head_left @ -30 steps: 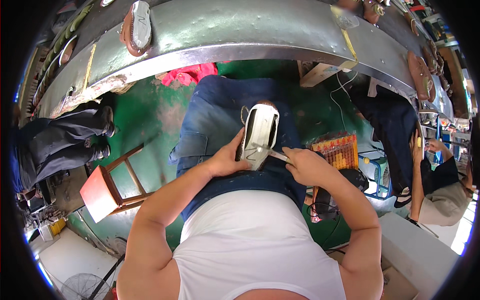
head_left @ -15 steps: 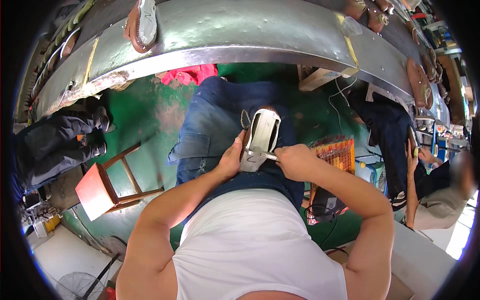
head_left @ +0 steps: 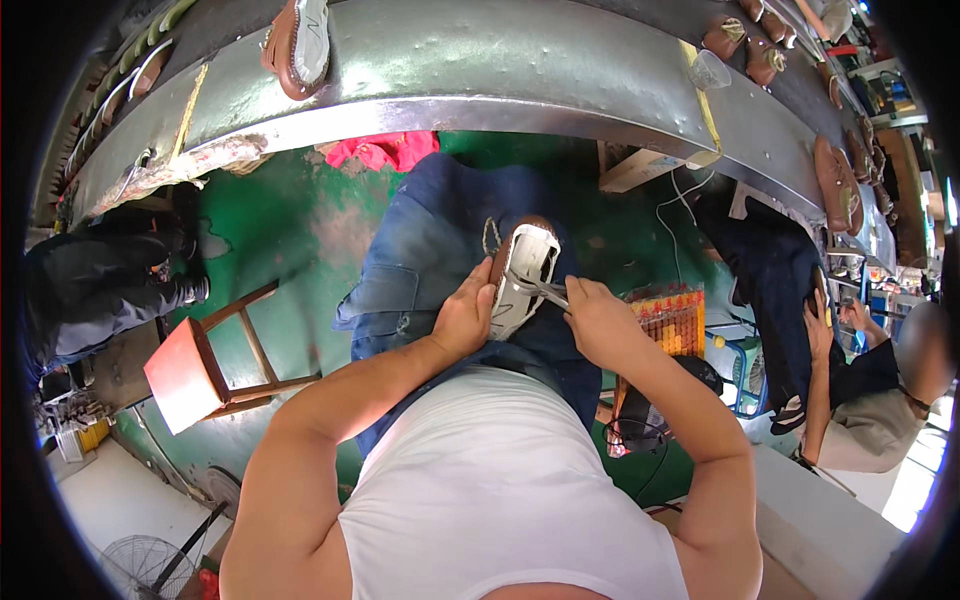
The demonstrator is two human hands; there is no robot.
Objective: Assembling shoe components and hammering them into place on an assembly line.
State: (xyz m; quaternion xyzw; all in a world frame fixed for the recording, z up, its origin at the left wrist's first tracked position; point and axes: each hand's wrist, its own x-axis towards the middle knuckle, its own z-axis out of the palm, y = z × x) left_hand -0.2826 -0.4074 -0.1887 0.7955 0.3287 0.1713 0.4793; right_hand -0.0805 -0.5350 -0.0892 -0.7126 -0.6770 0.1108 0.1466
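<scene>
A brown shoe [head_left: 517, 310] rests on my lap with its pale sole side turned up and a dark gap along one edge. My left hand [head_left: 468, 315] is closed against the shoe's left side and steadies it. In my right hand [head_left: 600, 320] is a slim metal hand tool [head_left: 545, 291], its curved end lying on the sole; its exact kind I cannot make out. A loop of lace [head_left: 491, 236] sticks out beyond the left fingertips.
A metal-topped bench [head_left: 480, 65] runs across the front, with another brown shoe [head_left: 297, 55] on it. A red-seated stool [head_left: 187, 377] stands left. A beaded seat mat [head_left: 668, 325] and a black bag [head_left: 645, 410] are at right. Other people sit on both sides.
The tool has shifted up the sole toward the far end and turned to a slant. My right hand has moved slightly right, and the shoe is tilted a little more.
</scene>
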